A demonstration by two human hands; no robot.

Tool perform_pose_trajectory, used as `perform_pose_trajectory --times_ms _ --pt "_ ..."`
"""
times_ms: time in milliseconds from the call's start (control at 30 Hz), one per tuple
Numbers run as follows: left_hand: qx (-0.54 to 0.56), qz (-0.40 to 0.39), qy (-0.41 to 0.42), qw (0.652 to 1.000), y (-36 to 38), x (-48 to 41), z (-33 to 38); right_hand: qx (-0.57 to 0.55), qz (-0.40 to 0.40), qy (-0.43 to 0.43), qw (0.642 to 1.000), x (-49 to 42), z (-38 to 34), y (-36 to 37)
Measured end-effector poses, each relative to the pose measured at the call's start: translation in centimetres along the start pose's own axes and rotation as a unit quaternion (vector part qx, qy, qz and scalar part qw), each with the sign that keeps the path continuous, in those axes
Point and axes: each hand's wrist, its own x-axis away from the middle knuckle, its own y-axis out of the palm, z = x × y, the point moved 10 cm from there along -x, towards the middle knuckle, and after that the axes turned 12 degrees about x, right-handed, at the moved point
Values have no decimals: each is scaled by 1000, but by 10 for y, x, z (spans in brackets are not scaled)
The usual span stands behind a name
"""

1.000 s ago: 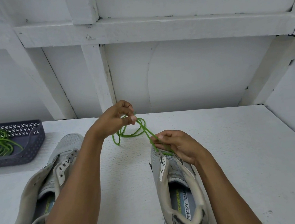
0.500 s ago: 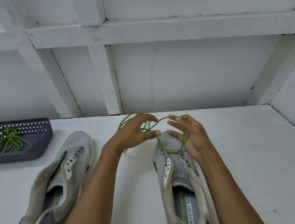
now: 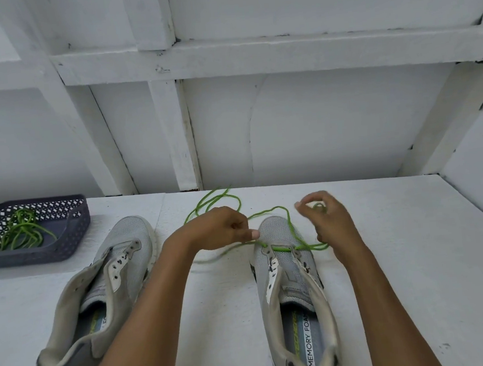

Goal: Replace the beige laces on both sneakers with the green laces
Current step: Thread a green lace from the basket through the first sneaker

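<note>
Pinching the green lace (image 3: 289, 222) with the left hand (image 3: 218, 228), fingers curled, just left of the toe of the right-side sneaker (image 3: 288, 269). Pinching what looks like its other end, blurred, with the right hand (image 3: 330, 224), fingers curled, just right of that toe. Threaded only through the toe-most eyelet pair, with slack looped over the toe and trailing beyond it on the desk (image 3: 416, 255). Likely trouble: uneven pulling, dragging one end short or clean out of its eyelet; loose loops beyond the toe knotting if yanked; skipping an eyelet on the way up. Well left of that sneaker: second sneaker (image 3: 123, 251), unlaced, and basket (image 3: 73, 241) with a spare green lace (image 3: 22, 231).
</note>
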Motion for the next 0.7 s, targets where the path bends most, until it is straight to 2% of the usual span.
perform_pose_trajectory --times_ms 67,100,133,233,367,500,700 --pt "85 -36 -35 995 4 6 -6 150 -85 -21 985 5 2 16" --pt "126 -51 -63 989 5 10 -11 187 -103 -14 977 6 6 20" --pt "141 -62 -93 984 6 13 -17 203 -98 -6 974 7 9 20" --pt "95 -50 -141 984 1 15 -36 202 -39 3 979 1 11 12" --pt "46 79 -115 989 -27 3 -48 185 -16 8 983 -9 12 14" --pt "-11 206 -89 975 -53 -2 -56 240 13 -65 968 -27 -10 25" --pt "-98 300 -110 942 -71 -10 -77 307 -159 -104 933 -52 -47 88"
